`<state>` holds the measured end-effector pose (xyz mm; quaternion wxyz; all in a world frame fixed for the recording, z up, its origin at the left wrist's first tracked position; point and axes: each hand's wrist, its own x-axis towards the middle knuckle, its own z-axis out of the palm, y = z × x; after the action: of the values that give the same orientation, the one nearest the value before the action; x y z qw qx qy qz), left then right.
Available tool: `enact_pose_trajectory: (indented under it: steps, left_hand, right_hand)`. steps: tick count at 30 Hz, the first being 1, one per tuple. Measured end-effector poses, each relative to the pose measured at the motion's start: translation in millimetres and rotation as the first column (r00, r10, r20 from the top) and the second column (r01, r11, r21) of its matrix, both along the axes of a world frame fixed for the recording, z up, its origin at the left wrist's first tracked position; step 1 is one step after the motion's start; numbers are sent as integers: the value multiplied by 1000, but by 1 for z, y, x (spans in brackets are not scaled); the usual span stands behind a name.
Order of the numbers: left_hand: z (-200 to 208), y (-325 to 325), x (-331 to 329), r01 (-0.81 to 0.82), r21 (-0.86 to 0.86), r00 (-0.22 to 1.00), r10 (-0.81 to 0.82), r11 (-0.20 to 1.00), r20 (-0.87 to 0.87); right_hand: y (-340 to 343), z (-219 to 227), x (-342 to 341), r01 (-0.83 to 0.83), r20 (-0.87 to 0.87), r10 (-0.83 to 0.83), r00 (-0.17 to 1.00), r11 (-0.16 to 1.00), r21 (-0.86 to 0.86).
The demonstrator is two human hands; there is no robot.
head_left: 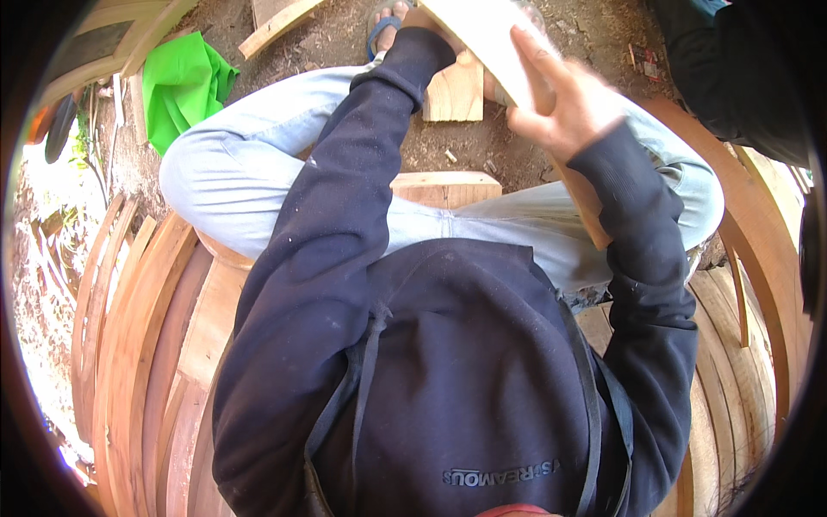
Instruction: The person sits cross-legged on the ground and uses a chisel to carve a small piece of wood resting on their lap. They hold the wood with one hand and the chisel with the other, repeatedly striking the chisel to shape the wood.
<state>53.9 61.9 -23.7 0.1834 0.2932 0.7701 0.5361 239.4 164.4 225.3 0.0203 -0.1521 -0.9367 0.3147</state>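
A long, pale wooden board slants across the top of the view, its upper part washed out by bright light. Its lower end runs down beside my right forearm. My right hand, slightly blurred, grips this board, thumb on one side and fingers along the other. Up at the top edge, my left hand is against the board's left side; its fingers are hidden. A squared wooden block stands below the board, between my feet and my lap.
Bright green cloth lies at the upper left. Curved wooden pieces are stacked at my left, with more at my right. Another wooden block sits between my legs. A person's dark-clothed leg is at the upper right. Wood chips litter the ground.
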Motion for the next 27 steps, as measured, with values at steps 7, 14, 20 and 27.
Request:
enact_pose_trajectory:
  steps: [7,14,20,27]
  left_hand:
    - [24,4,0,20,-433,867,-232,901,-442]
    - [19,3,-14,134,-451,928,-272,882,-256]
    - [-3,-12,-43,32,-567,956,-190,823,-222]
    - [43,-51,-41,-315,-80,548,250,946,798]
  right_hand:
    - [1,13,-9,-32,-277,-19,961,983,-182]
    - [-3,15,-10,-51,-238,42,970,998,-32]
    - [2,1,-20,-46,106,52,993,997,-60]
    - [23,-1,-8,138,-285,-338,897,826,-547]
